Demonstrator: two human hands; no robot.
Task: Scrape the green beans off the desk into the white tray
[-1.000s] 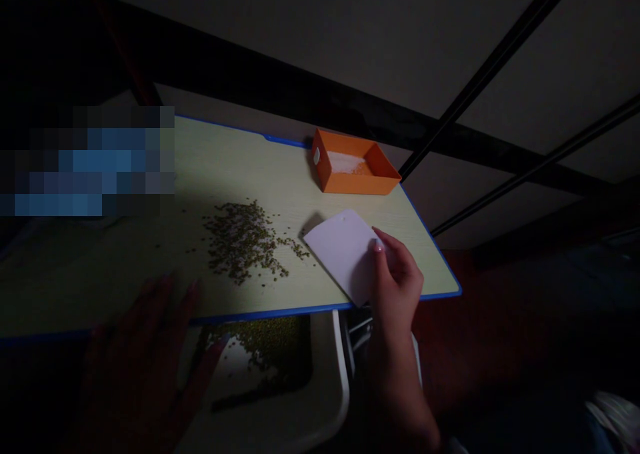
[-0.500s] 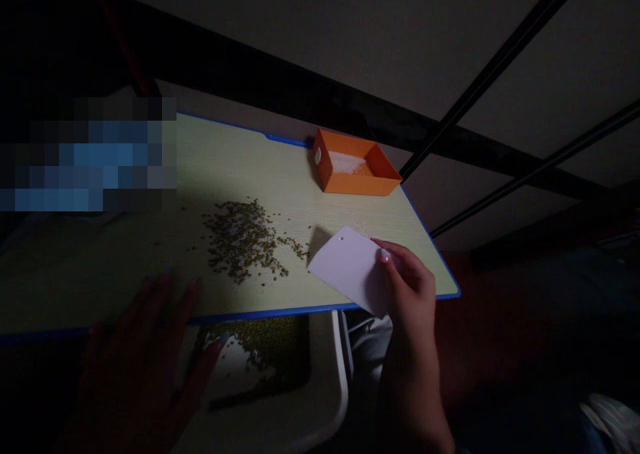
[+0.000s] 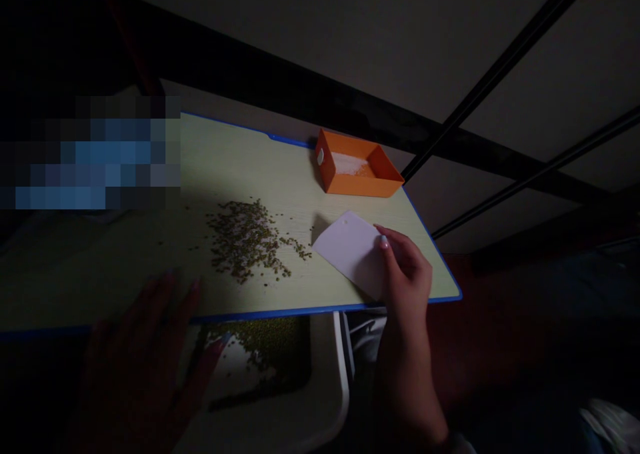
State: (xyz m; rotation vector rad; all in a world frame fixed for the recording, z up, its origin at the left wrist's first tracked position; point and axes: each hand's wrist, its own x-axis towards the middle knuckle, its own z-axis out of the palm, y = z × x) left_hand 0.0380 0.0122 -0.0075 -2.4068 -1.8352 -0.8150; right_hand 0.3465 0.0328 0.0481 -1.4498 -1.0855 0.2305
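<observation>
My right hand point(image 3: 407, 261) pinches a flat white scraper card point(image 3: 350, 247) with a small hole near one corner. The card is tilted over the right part of the pale table point(image 3: 235, 167), just right of a loose patch of small green beans point(image 3: 245, 241). In deep shadow at the lower left, my left hand point(image 3: 145, 347) lies with its fingers spread at the table's blue edge, and nothing shows in it. Its thumb reaches over a white tub point(image 3: 340, 387) below the edge, where many more green beans point(image 3: 280, 347) lie.
An orange box point(image 3: 360, 186) with pale powder or grains point(image 3: 347, 163) inside stands at the table's back right. A blurred-out blue patch point(image 3: 110, 154) covers the far left. A panelled wall point(image 3: 300, 27) runs behind the table, and reddish floor point(image 3: 475, 334) shows at right.
My right hand has moved the white card slightly up and away from the table's front edge. My left hand has stayed nearly still, and the bean patch looks the same.
</observation>
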